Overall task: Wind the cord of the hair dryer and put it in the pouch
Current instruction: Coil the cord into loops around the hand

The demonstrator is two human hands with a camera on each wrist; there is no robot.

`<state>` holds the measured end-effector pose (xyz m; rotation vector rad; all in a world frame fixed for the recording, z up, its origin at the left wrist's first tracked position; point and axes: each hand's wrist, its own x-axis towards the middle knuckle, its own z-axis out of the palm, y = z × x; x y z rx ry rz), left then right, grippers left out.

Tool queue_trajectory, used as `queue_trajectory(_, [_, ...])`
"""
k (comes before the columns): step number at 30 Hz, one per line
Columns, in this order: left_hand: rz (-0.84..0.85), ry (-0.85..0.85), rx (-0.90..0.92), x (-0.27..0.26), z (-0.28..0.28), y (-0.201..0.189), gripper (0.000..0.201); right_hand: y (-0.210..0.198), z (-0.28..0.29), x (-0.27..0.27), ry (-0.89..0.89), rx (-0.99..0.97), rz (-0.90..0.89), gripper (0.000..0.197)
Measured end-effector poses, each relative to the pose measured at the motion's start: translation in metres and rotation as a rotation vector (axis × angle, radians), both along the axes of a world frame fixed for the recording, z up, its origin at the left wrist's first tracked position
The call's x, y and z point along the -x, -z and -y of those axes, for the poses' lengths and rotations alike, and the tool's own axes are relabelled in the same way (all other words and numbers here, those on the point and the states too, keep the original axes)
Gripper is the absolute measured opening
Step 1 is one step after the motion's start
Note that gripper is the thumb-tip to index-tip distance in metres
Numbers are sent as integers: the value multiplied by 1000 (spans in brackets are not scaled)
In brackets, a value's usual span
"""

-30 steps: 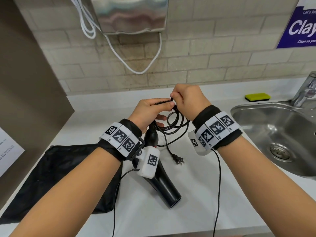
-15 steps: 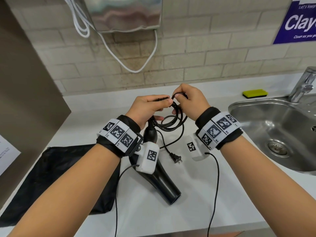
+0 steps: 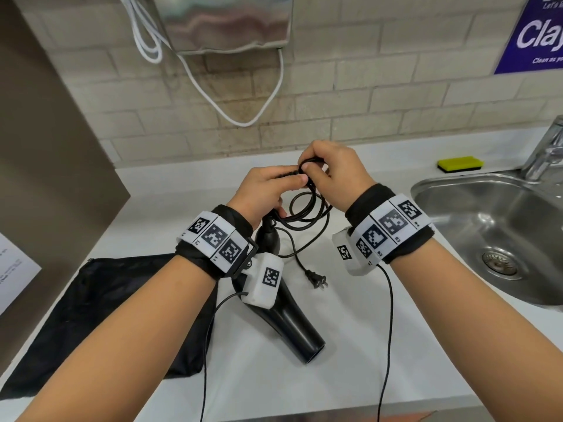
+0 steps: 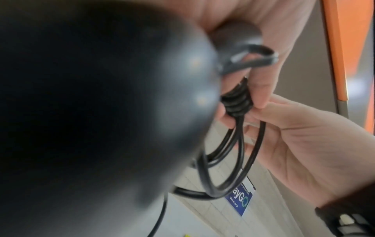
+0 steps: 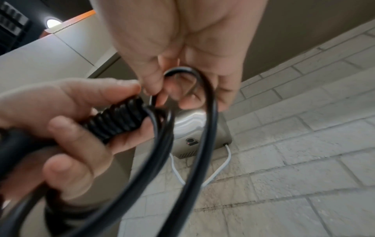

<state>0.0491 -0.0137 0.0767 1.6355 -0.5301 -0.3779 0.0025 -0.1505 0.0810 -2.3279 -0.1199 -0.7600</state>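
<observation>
A black hair dryer (image 3: pixel 297 324) hangs over the white counter, nozzle toward me; it fills the left wrist view as a dark blur (image 4: pixel 91 112). My left hand (image 3: pixel 268 190) grips its handle end at the ribbed cord sleeve (image 5: pixel 119 121) (image 4: pixel 237 102). My right hand (image 3: pixel 332 172) (image 5: pixel 182 64) pinches a loop of the black cord (image 3: pixel 307 211) (image 5: pixel 202 128) right beside the left thumb. Several loops hang below both hands. The plug (image 3: pixel 318 280) dangles just above the counter. The black pouch (image 3: pixel 100 318) lies flat at the left, under my left forearm.
A steel sink (image 3: pixel 499 233) with a tap (image 3: pixel 545 153) sits at the right. A yellow sponge (image 3: pixel 460 163) lies near the tiled wall. A metal hand dryer (image 3: pixel 225 22) with a white cable (image 3: pixel 243 117) hangs above. A brown partition (image 3: pixel 45 178) borders the left.
My right hand has carried another loop of cord up and over to the left hand's thumb. The hanging coil has grown and the plug has shifted slightly.
</observation>
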Motion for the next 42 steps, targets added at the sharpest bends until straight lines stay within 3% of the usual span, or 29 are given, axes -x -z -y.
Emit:
queue_trajectory(4, [1, -74, 28, 3, 0, 1, 26, 8, 11, 7, 132, -97, -76, 29])
queue_trajectory(7, [-2, -112, 66, 5, 1, 2, 29, 15, 23, 11, 229, -243, -190, 16])
queue_trajectory(9, [0, -132, 84, 5, 2, 4, 28, 23, 30, 12, 290, -72, -559, 10])
queue_trajectory(11, [8, -141, 84, 5, 3, 5, 28, 40, 32, 13, 279, 113, -941, 21])
queue_trajectory(13, [18, -138, 72, 4, 4, 5, 29, 59, 26, 13, 249, 187, -1103, 32])
queue_trajectory(17, [40, -136, 52, 3, 8, 7, 28, 102, 12, 2, 234, 362, -1172, 42])
queue_trajectory(22, [39, -140, 37, 1, 9, 8, 28, 133, 1, -12, 278, 286, -1146, 43])
queue_trajectory(26, [39, -138, 26, 0, 9, 9, 27, 144, -7, -17, 257, 324, -1145, 44])
queue_trajectory(29, [35, -135, 25, 0, 9, 10, 26, 152, -7, -16, 252, 399, -1165, 31])
queue_trajectory(33, [24, -135, 27, 0, 9, 10, 24, 147, -2, -4, 248, 577, -1159, 29])
queue_trajectory(35, [18, -138, 35, 0, 9, 10, 24, 131, 5, 1, 259, 460, -1170, 25])
queue_trajectory(38, [5, -154, 52, 0, 8, 11, 25, 103, 19, 6, 380, -120, -1104, 22])
queue_trajectory(42, [-22, -169, 65, -1, 8, 11, 21, 76, 31, 11, 428, -842, -783, 19])
